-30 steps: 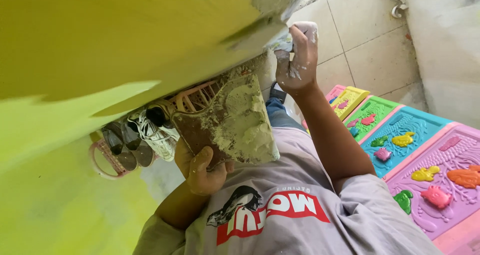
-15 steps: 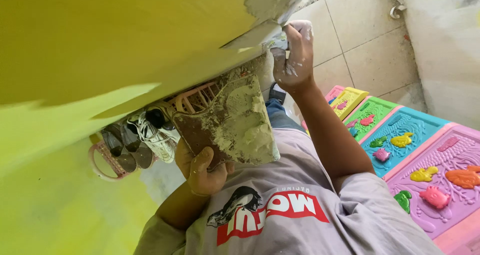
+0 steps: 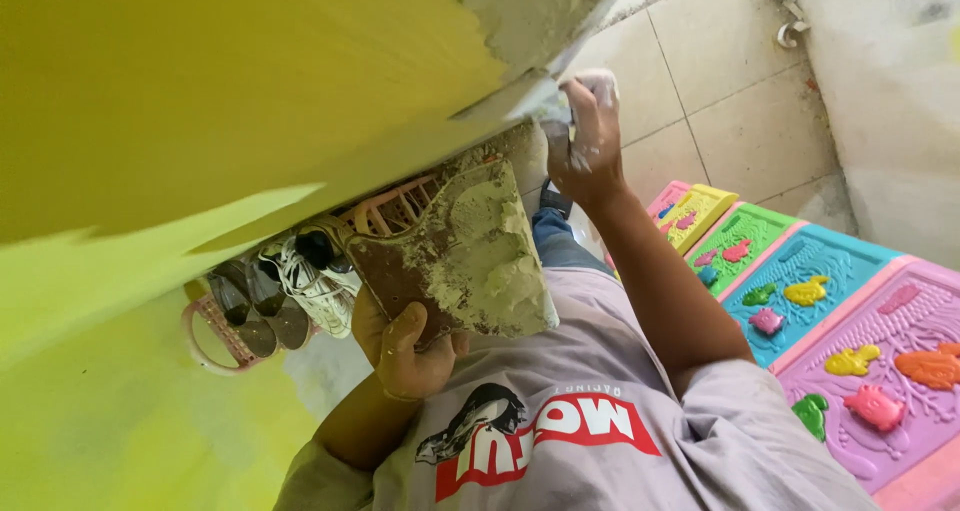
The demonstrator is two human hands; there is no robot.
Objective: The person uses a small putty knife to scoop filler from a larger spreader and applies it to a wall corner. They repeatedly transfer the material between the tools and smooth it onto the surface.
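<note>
Little has moved since the earlier frames: our right hand (image 3: 585, 146) stays up at the patched edge of the yellow wall (image 3: 220, 91), shifted only a touch, and our left hand (image 3: 405, 346) keeps the mortar board (image 3: 460, 256) where it was, centre frame.

Right hand is closed on a small tool at upper centre, pressed against the grey plaster patch (image 3: 530, 11); the tool is mostly hidden by the fingers, so we cannot tell its kind. Left hand grips the board from below at its lower left corner, thumb over the edge.

Handling, as we judge it: the board looks stiff and flat, loaded with wet putty, so probably moderately heavy and messy. It is likely slippery where smeared. Best held at the cleaner brown corner, kept level so the mix does not slide off. The putty itself looks soft and crumbly at the edges.

Room: beige tiled floor (image 3: 720, 91) at upper right. Colourful foam mats (image 3: 830, 301) with raised animal shapes run along the right edge. A pink basket (image 3: 215, 336) with shoes (image 3: 300, 281) sits at left centre under the wall. Our grey shirt (image 3: 600, 431) with a red print fills the bottom.
</note>
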